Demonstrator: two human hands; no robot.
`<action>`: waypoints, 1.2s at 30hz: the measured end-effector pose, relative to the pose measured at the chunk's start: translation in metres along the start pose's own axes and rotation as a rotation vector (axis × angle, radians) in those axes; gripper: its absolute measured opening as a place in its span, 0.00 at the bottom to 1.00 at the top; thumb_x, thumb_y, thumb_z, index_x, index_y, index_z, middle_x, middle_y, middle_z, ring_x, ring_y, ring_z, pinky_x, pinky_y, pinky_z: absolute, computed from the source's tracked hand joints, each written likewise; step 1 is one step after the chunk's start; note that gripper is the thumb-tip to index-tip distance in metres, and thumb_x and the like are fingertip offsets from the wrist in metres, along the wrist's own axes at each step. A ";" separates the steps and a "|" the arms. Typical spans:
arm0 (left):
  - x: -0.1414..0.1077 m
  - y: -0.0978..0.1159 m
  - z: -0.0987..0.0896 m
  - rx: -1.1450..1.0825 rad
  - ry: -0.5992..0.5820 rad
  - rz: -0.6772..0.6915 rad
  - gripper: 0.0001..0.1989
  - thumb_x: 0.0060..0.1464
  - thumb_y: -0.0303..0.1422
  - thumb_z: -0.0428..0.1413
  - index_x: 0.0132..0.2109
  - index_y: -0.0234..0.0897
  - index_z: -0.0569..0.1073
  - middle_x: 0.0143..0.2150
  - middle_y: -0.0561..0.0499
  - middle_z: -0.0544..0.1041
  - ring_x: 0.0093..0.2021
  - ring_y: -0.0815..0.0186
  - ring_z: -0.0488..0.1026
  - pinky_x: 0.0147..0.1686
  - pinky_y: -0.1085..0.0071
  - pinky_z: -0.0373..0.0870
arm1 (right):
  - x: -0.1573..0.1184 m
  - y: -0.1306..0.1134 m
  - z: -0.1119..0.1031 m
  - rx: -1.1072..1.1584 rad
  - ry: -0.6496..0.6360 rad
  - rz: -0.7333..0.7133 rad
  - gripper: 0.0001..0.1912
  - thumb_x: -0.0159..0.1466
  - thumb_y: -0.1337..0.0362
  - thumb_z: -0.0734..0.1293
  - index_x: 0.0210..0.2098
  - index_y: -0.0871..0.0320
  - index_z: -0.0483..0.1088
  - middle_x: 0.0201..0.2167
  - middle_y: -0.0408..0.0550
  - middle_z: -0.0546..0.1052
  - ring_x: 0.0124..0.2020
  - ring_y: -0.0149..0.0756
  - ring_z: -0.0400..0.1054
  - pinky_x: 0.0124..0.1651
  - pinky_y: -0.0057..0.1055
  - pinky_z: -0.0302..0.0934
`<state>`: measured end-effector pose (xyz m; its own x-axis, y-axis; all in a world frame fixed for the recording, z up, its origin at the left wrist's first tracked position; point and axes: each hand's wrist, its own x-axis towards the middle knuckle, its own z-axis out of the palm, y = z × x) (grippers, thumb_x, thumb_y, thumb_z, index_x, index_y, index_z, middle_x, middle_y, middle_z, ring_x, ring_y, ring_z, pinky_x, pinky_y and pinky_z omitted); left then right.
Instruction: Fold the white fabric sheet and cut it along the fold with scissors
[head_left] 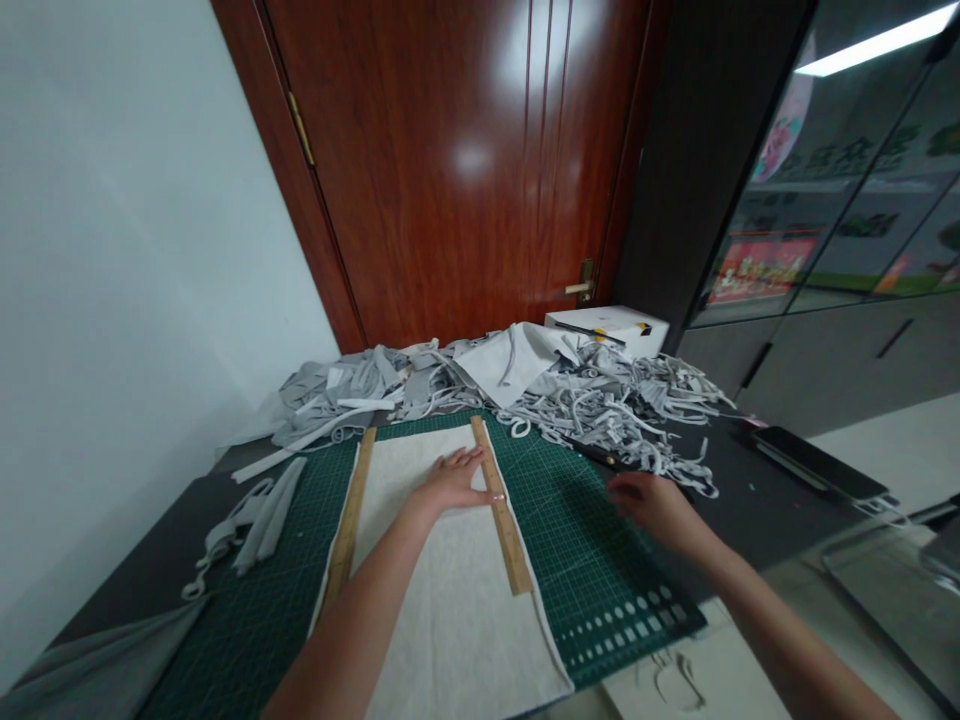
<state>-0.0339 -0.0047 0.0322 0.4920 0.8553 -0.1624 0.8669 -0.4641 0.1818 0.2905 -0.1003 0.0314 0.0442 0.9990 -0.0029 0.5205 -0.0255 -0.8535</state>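
A long piece of off-white cloth (442, 620) lies on a green gridded cutting mat (559, 500). Two wooden rulers rest on it lengthwise, a left ruler (352, 510) by the left edge and a right ruler (508, 540) by the right edge. My left hand (450, 482) is spread flat on the cloth, its fingertips and thumb on the right ruler. Over the mat's right side, apart from the cloth, my right hand (654, 508) has its fingers curled in; whatever they hold, if anything, is hidden. Just beyond it lies a dark-handled tool (596, 453), partly under scraps.
Grey and white fabric scraps (600, 395) are heaped along the back, against a wooden door (465, 180). A white box (611, 325) stands behind them. Folded strips (271, 515) lie at left, beside grey cloth (105, 655). A black phone-like device (821, 465) sits at right.
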 end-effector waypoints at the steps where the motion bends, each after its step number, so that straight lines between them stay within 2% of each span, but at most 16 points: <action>1: 0.000 0.000 0.000 -0.001 0.003 -0.001 0.46 0.48 0.60 0.50 0.68 0.44 0.47 0.70 0.46 0.47 0.68 0.50 0.44 0.62 0.50 0.46 | 0.006 -0.011 0.012 0.076 -0.054 0.006 0.08 0.54 0.67 0.64 0.30 0.62 0.74 0.24 0.48 0.76 0.26 0.40 0.72 0.27 0.31 0.62; 5: 0.002 -0.002 0.004 -0.007 0.008 -0.010 0.46 0.48 0.59 0.51 0.68 0.45 0.48 0.70 0.47 0.47 0.68 0.50 0.44 0.62 0.49 0.46 | 0.035 -0.056 0.077 0.264 -0.208 0.013 0.04 0.54 0.68 0.66 0.29 0.61 0.71 0.23 0.43 0.75 0.26 0.35 0.74 0.29 0.29 0.67; 7: 0.005 -0.004 0.007 -0.006 0.005 -0.017 0.46 0.47 0.58 0.53 0.68 0.45 0.48 0.70 0.47 0.48 0.68 0.49 0.45 0.62 0.48 0.47 | 0.048 -0.074 0.108 0.344 -0.280 0.021 0.04 0.55 0.68 0.66 0.31 0.61 0.71 0.23 0.41 0.75 0.27 0.33 0.74 0.30 0.29 0.69; 9: 0.007 -0.005 0.010 -0.005 0.009 -0.024 0.46 0.46 0.57 0.54 0.67 0.46 0.49 0.70 0.48 0.49 0.68 0.49 0.45 0.62 0.49 0.47 | 0.059 -0.084 0.131 0.398 -0.332 0.033 0.05 0.56 0.69 0.66 0.34 0.61 0.72 0.24 0.40 0.75 0.27 0.31 0.74 0.29 0.28 0.69; 11: 0.008 -0.005 0.012 -0.005 0.019 -0.027 0.44 0.47 0.57 0.54 0.67 0.47 0.49 0.70 0.48 0.49 0.68 0.50 0.45 0.62 0.50 0.47 | 0.070 -0.087 0.145 0.419 -0.347 0.053 0.04 0.57 0.71 0.67 0.33 0.61 0.72 0.22 0.39 0.75 0.25 0.29 0.72 0.28 0.27 0.69; 15: 0.005 -0.005 0.012 -0.005 0.023 -0.021 0.45 0.49 0.59 0.49 0.68 0.44 0.48 0.70 0.48 0.48 0.68 0.51 0.44 0.62 0.49 0.45 | 0.089 -0.076 0.155 0.400 -0.315 0.097 0.03 0.61 0.68 0.68 0.33 0.63 0.71 0.23 0.39 0.73 0.23 0.26 0.69 0.26 0.25 0.67; 20: 0.002 -0.002 0.008 -0.002 0.005 -0.013 0.46 0.49 0.60 0.47 0.68 0.43 0.46 0.70 0.49 0.46 0.69 0.51 0.42 0.63 0.48 0.44 | 0.109 -0.063 0.157 0.332 -0.250 0.125 0.10 0.65 0.62 0.65 0.42 0.62 0.70 0.37 0.45 0.75 0.32 0.30 0.71 0.34 0.31 0.69; 25: 0.000 0.001 0.003 -0.009 -0.010 -0.016 0.47 0.48 0.61 0.48 0.68 0.41 0.48 0.70 0.47 0.46 0.69 0.50 0.43 0.63 0.48 0.45 | 0.142 -0.069 0.156 0.294 -0.180 0.147 0.15 0.65 0.60 0.64 0.49 0.60 0.67 0.46 0.49 0.73 0.42 0.37 0.70 0.42 0.39 0.69; 31: -0.002 0.001 0.002 -0.022 -0.017 -0.020 0.49 0.47 0.63 0.47 0.68 0.40 0.46 0.70 0.47 0.46 0.69 0.50 0.41 0.63 0.46 0.44 | 0.185 -0.079 0.159 0.202 -0.141 0.176 0.16 0.65 0.59 0.64 0.51 0.59 0.67 0.49 0.50 0.72 0.44 0.38 0.70 0.44 0.41 0.68; 36: -0.003 -0.001 0.006 -0.029 -0.017 -0.013 0.49 0.47 0.63 0.47 0.69 0.41 0.45 0.71 0.49 0.44 0.69 0.50 0.40 0.63 0.45 0.42 | 0.211 -0.085 0.163 0.057 -0.137 0.182 0.16 0.65 0.59 0.64 0.51 0.59 0.67 0.49 0.51 0.72 0.44 0.39 0.70 0.44 0.41 0.68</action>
<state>-0.0359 -0.0077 0.0270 0.4820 0.8571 -0.1818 0.8708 -0.4458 0.2075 0.1171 0.1182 0.0182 0.0150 0.9738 -0.2271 0.4649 -0.2079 -0.8606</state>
